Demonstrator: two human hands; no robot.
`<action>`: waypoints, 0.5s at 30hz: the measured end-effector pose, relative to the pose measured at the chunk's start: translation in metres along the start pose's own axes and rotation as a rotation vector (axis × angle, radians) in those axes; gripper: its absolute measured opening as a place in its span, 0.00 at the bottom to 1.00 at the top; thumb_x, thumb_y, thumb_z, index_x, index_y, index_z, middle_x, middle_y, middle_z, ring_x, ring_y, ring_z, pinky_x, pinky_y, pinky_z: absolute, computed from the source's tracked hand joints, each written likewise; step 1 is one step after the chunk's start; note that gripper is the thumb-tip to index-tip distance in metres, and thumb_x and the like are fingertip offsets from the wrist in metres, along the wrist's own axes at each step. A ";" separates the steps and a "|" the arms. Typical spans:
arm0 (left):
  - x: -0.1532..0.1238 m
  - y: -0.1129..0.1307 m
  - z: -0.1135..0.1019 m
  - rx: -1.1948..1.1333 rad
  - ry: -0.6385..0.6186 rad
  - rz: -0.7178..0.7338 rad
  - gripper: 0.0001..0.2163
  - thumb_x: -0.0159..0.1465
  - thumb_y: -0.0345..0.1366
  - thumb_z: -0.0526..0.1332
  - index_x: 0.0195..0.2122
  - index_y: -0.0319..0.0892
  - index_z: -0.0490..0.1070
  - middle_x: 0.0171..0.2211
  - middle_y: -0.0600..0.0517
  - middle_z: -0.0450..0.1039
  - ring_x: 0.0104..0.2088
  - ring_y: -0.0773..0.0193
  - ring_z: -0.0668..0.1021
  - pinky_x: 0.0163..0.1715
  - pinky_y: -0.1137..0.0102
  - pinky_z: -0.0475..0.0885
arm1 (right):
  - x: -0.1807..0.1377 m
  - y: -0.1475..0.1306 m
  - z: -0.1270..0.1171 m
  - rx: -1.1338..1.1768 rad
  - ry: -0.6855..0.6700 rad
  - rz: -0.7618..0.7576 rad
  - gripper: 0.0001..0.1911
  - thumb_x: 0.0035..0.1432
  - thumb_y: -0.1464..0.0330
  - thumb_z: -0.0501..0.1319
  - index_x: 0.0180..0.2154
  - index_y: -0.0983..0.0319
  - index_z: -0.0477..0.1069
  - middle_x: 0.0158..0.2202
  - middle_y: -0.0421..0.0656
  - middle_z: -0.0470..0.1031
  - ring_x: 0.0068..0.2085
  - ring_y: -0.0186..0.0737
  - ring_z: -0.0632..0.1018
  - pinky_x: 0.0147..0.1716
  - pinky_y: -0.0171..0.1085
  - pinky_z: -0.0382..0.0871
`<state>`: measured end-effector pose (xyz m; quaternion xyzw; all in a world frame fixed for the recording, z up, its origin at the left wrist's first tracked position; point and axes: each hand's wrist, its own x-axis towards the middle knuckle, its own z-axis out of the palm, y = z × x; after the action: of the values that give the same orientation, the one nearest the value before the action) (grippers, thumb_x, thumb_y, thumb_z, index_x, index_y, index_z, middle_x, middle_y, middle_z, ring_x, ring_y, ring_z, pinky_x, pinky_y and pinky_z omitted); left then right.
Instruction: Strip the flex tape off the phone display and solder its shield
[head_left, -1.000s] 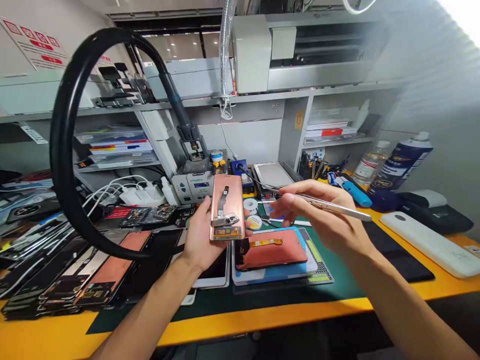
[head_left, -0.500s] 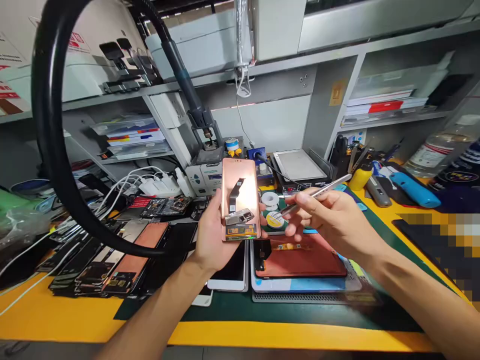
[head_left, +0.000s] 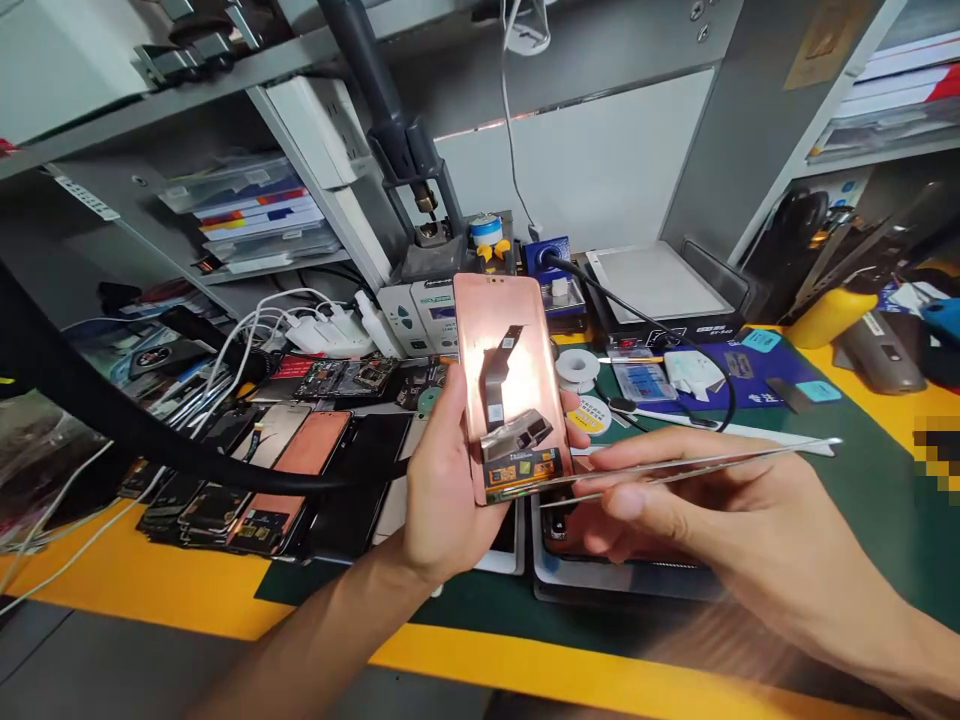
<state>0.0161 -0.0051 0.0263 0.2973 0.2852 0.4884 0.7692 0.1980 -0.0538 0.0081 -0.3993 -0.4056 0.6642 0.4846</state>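
Note:
My left hand [head_left: 442, 480] is closed around the edges of a copper-backed phone screen [head_left: 480, 310], holding it tilted up. A black flex cable [head_left: 495, 378] lies across its back, and a crumpled silvery strip [head_left: 510, 436] crosses it lower down. Along the bottom edge is a small circuit strip [head_left: 525, 468]. Between the thumb and fingers of my right hand [head_left: 675, 500] is a pair of metal tweezers [head_left: 720, 460], with its tips by the screen's lower right corner. Beneath that hand, another copper-backed screen [head_left: 592, 530] is partly hidden.
Rows of phone screens [head_left: 307, 460] lie at left, under a thick black flexible hose [head_left: 300, 484]. A solder spool [head_left: 577, 369], a round yellow-and-white tin [head_left: 590, 415] and a flat heating plate [head_left: 660, 285] stand behind. White cables [head_left: 247, 345] tangle at far left.
The view has moved closer and tipped down. My right hand has come in towards the screen's lower edge, and the tweezers now lie nearly level. My left hand still holds the screen.

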 end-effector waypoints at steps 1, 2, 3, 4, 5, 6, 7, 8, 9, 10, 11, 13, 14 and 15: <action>-0.001 -0.001 0.000 0.000 0.004 -0.008 0.30 0.76 0.50 0.42 0.54 0.38 0.80 0.41 0.41 0.86 0.44 0.44 0.87 0.45 0.52 0.83 | 0.001 0.001 0.000 0.005 -0.004 -0.020 0.10 0.53 0.65 0.78 0.39 0.56 0.86 0.30 0.47 0.87 0.30 0.44 0.88 0.31 0.34 0.85; -0.001 -0.001 0.000 -0.002 0.010 -0.017 0.30 0.76 0.51 0.42 0.55 0.38 0.80 0.42 0.41 0.86 0.45 0.44 0.86 0.45 0.51 0.83 | 0.001 0.001 0.000 0.015 -0.003 -0.036 0.09 0.53 0.66 0.78 0.39 0.56 0.87 0.30 0.47 0.87 0.29 0.44 0.87 0.31 0.34 0.85; -0.002 -0.002 0.000 -0.006 0.017 -0.025 0.30 0.76 0.51 0.42 0.56 0.39 0.79 0.42 0.41 0.86 0.45 0.44 0.86 0.45 0.51 0.83 | 0.001 0.001 0.001 0.023 0.001 -0.050 0.09 0.52 0.67 0.78 0.38 0.55 0.87 0.30 0.46 0.87 0.29 0.44 0.87 0.31 0.33 0.85; -0.003 -0.003 0.000 -0.010 0.024 -0.032 0.30 0.76 0.51 0.42 0.58 0.39 0.78 0.42 0.41 0.86 0.45 0.43 0.86 0.45 0.51 0.83 | 0.001 0.001 0.002 0.022 0.008 -0.064 0.09 0.51 0.68 0.79 0.38 0.55 0.87 0.31 0.46 0.87 0.29 0.44 0.88 0.31 0.32 0.85; -0.003 -0.004 0.000 -0.011 0.028 -0.041 0.31 0.76 0.52 0.42 0.59 0.38 0.77 0.43 0.40 0.85 0.45 0.43 0.86 0.46 0.50 0.83 | 0.001 0.001 0.002 0.012 0.017 -0.082 0.10 0.50 0.69 0.79 0.37 0.54 0.88 0.32 0.46 0.87 0.30 0.44 0.88 0.32 0.31 0.85; -0.004 -0.004 0.000 -0.008 0.023 -0.050 0.31 0.76 0.52 0.41 0.60 0.38 0.76 0.43 0.40 0.85 0.45 0.43 0.86 0.46 0.50 0.82 | 0.001 0.000 0.003 -0.014 0.027 -0.097 0.11 0.49 0.70 0.79 0.37 0.53 0.88 0.33 0.45 0.88 0.31 0.45 0.88 0.32 0.31 0.85; -0.004 -0.005 0.000 -0.001 0.010 -0.057 0.31 0.75 0.52 0.41 0.60 0.38 0.76 0.44 0.39 0.85 0.45 0.42 0.86 0.46 0.50 0.82 | 0.001 0.000 0.003 -0.049 0.038 -0.114 0.11 0.48 0.70 0.80 0.36 0.52 0.88 0.34 0.45 0.88 0.32 0.46 0.88 0.32 0.30 0.85; -0.004 -0.005 0.000 0.009 -0.008 -0.066 0.32 0.75 0.52 0.40 0.60 0.37 0.76 0.44 0.39 0.85 0.46 0.42 0.86 0.46 0.50 0.82 | 0.001 0.000 0.004 -0.092 0.045 -0.135 0.11 0.48 0.70 0.80 0.36 0.51 0.88 0.36 0.44 0.88 0.33 0.46 0.89 0.32 0.29 0.85; -0.004 -0.005 0.001 0.020 -0.029 -0.078 0.33 0.75 0.52 0.39 0.58 0.37 0.77 0.44 0.38 0.85 0.46 0.42 0.86 0.46 0.51 0.82 | 0.001 -0.001 0.004 -0.142 0.053 -0.163 0.11 0.49 0.69 0.79 0.36 0.50 0.88 0.37 0.44 0.88 0.34 0.47 0.89 0.32 0.30 0.85; -0.004 -0.006 0.001 0.027 -0.047 -0.093 0.34 0.75 0.53 0.38 0.57 0.37 0.78 0.44 0.38 0.85 0.46 0.42 0.86 0.46 0.51 0.82 | 0.000 -0.001 0.004 -0.194 0.064 -0.208 0.10 0.49 0.67 0.79 0.36 0.49 0.88 0.38 0.42 0.88 0.35 0.48 0.89 0.33 0.30 0.86; -0.004 -0.006 0.000 0.030 -0.063 -0.106 0.35 0.75 0.53 0.38 0.55 0.37 0.79 0.43 0.38 0.85 0.46 0.42 0.86 0.46 0.51 0.82 | 0.000 -0.001 0.004 -0.253 0.077 -0.258 0.10 0.49 0.66 0.79 0.36 0.47 0.88 0.38 0.41 0.88 0.35 0.48 0.89 0.34 0.31 0.86; -0.003 -0.007 -0.001 0.029 -0.076 -0.122 0.35 0.75 0.54 0.38 0.51 0.37 0.81 0.42 0.38 0.85 0.45 0.42 0.86 0.45 0.52 0.82 | 0.000 0.000 0.004 -0.373 0.115 -0.369 0.10 0.49 0.64 0.79 0.35 0.44 0.87 0.37 0.38 0.88 0.36 0.47 0.89 0.37 0.31 0.86; -0.004 -0.008 -0.001 0.033 -0.081 -0.125 0.36 0.74 0.55 0.39 0.49 0.36 0.82 0.40 0.39 0.85 0.43 0.43 0.86 0.44 0.53 0.82 | 0.000 0.000 0.004 -0.419 0.131 -0.413 0.10 0.49 0.63 0.79 0.35 0.43 0.87 0.36 0.37 0.87 0.36 0.46 0.89 0.38 0.32 0.86; -0.004 -0.009 -0.002 0.038 -0.081 -0.126 0.36 0.74 0.56 0.39 0.47 0.36 0.83 0.38 0.39 0.85 0.42 0.45 0.86 0.43 0.55 0.82 | 0.000 0.001 0.004 -0.449 0.137 -0.439 0.10 0.49 0.62 0.79 0.35 0.42 0.87 0.35 0.36 0.87 0.36 0.46 0.89 0.39 0.32 0.86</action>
<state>0.0184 -0.0113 0.0191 0.3128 0.2813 0.4210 0.8036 0.1943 -0.0545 0.0089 -0.4431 -0.5847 0.4094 0.5424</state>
